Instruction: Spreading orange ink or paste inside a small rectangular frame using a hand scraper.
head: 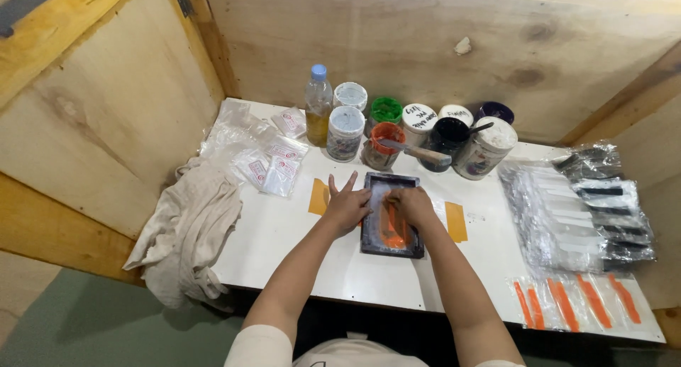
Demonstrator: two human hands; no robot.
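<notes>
A small dark-framed printing screen lies flat in the middle of the white table, with orange ink smeared over its mesh. My left hand rests spread on the screen's left edge and presses it down. My right hand is closed over a small tool on the mesh; the tool itself is hidden under the fingers. Two orange tape strips stick out from under the screen on either side.
Several ink jars, a bottle of yellow liquid and an orange pot with a spatula stand at the back. Small plastic packets and a beige cloth lie left. Stacked clear bags and orange-printed pieces lie right.
</notes>
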